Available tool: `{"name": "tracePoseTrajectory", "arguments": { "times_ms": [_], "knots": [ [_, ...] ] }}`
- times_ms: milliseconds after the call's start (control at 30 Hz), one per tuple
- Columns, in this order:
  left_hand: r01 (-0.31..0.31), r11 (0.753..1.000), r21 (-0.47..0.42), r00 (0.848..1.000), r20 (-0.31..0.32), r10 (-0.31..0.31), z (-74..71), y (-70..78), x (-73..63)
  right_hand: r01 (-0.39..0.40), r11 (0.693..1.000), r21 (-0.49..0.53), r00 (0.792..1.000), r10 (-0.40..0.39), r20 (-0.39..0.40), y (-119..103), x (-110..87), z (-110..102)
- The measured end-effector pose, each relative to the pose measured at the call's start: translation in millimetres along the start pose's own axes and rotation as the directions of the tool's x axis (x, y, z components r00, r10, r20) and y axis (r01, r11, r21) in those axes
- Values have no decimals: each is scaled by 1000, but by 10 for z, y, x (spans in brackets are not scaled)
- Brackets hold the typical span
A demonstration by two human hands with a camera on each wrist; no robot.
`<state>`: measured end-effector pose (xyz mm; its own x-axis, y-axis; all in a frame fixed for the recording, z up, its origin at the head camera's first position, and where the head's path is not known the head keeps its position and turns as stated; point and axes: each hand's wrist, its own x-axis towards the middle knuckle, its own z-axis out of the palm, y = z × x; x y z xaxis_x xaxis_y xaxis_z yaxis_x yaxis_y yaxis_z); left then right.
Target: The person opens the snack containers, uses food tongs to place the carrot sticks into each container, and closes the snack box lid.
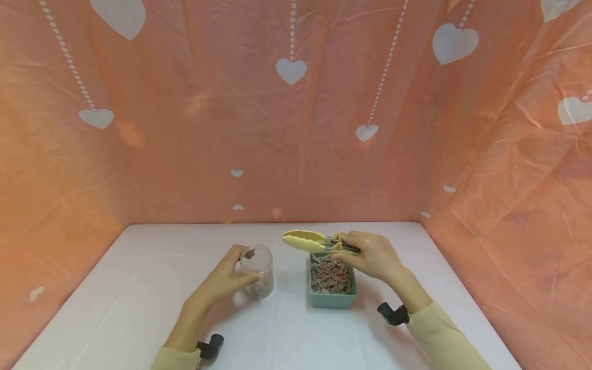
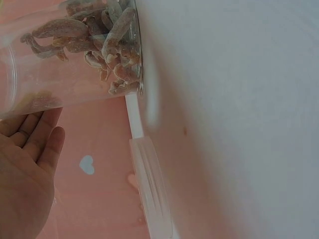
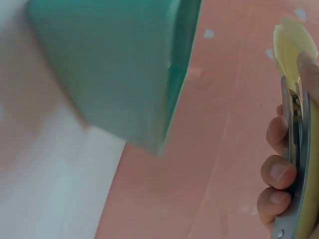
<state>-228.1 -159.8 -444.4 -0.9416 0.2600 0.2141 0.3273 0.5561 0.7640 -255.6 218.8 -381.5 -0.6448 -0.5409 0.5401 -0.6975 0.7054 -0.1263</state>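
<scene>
My left hand (image 1: pixel 226 275) holds a clear jar (image 1: pixel 265 280), thumb across the near side and fingers around the back. Brown, dried-looking strips (image 2: pixel 117 35) lie at the bottom of this upright jar, and its top is uncovered. My right hand (image 1: pixel 372 254) grips yellow-tipped tongs (image 1: pixel 302 240) by their metal arms, above the back of a green box (image 1: pixel 333 300). The tongs point left toward the jar, their two heads near each other; nothing shows between them. Greyish-brown strips (image 1: pixel 330 275) fill the box. In the right wrist view, several fingers (image 3: pixel 276 172) curl around the tongs.
A clear, shallow round piece like a lid (image 2: pixel 152 189) appears beyond the jar in the left wrist view. Jar and box stand apart on a white tabletop (image 1: pixel 287 339). Orange cloth with white hearts (image 1: pixel 291 154) hangs at the back and sides.
</scene>
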Motion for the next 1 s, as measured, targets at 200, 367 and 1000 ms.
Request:
{"name": "tracePoseTrajectory", "arguments": {
  "times_ms": [200,367,1000],
  "knots": [
    [-11,1000,12,1000,-5,11,-12,5,-17,-88,996,-16,996,88,5,141,-150,-15],
    [-10,1000,3,1000,-1,10,-21,10,-17,-116,992,-58,993,116,8,226,-257,-52],
    [-46,999,-1,999,-6,46,0,-20,-1,-33,975,-222,967,86,238,372,-259,-240]
  ]
}}
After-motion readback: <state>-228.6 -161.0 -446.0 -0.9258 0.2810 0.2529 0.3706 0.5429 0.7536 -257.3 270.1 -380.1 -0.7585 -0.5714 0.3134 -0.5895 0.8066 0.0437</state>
